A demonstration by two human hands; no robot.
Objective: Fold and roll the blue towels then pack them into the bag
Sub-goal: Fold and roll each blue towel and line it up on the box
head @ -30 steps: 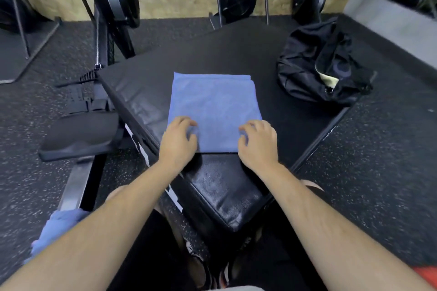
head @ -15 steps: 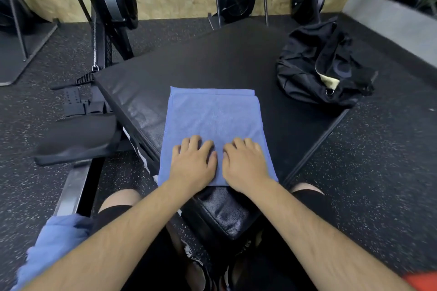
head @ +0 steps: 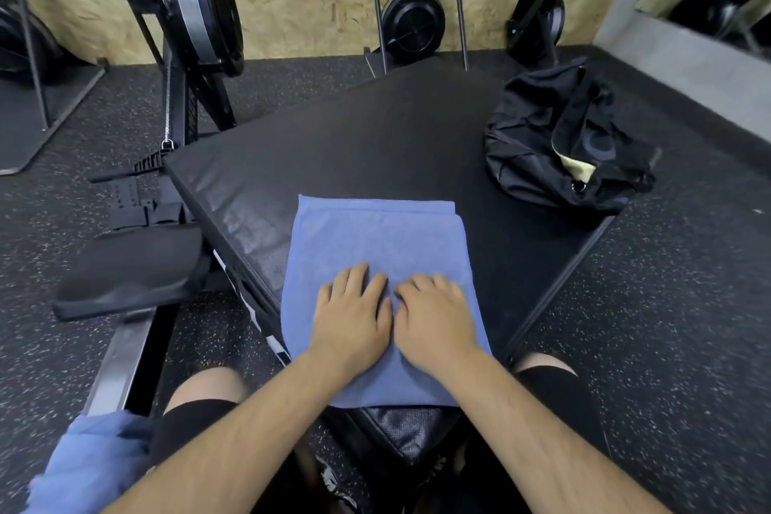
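A folded blue towel (head: 375,238) lies flat on the black padded box (head: 375,138), its near edge at the box's corner. My left hand (head: 352,313) and my right hand (head: 434,315) lie side by side on the towel's near half, palms down, fingers resting on the cloth. A black bag (head: 555,154) sits slumped at the box's right corner, its top open with a pale lining showing. Another blue towel (head: 89,467) lies bunched at the lower left by my knee.
Rowing machines (head: 196,12) stand along the plywood wall behind the box, and a rower's seat and rail (head: 129,271) lie close on the left. Speckled rubber floor surrounds the box. My knees are under its near corner.
Both hands slid from the towel's near corners to its middle and now lie together. The towel has shifted toward me, nearer the box's corner.
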